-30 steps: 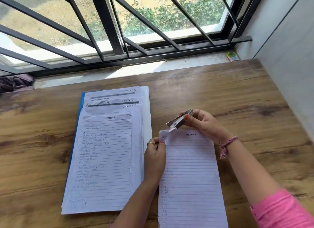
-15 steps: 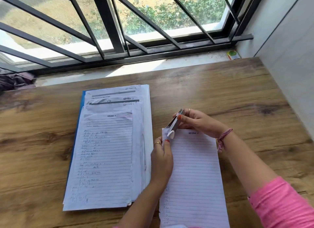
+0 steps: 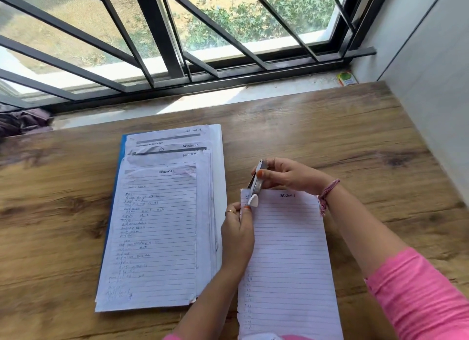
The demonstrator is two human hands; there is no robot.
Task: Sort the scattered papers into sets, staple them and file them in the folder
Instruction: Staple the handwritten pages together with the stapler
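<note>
A set of lined sheets (image 3: 286, 251) headed "Section 1" lies on the wooden table (image 3: 355, 141) in front of me. My left hand (image 3: 237, 228) pinches its raised top left corner. My right hand (image 3: 286, 174) grips a small metal stapler (image 3: 256, 182), tilted steeply, its white tip down on that same corner. To the left, a pile of handwritten and printed papers (image 3: 162, 220) rests on a blue folder (image 3: 121, 152), of which only the left edge shows.
A barred window and a stone sill (image 3: 203, 103) run along the table's far edge. A small green and yellow packet (image 3: 346, 78) sits at the sill's right end. Dark cloth (image 3: 22, 121) lies at far left. A grey wall (image 3: 431, 73) bounds the right side.
My right hand has swung the stapler from nearly flat to steeply tilted and brought its tip down onto the sheet corner. My left hand kept hold of that corner.
</note>
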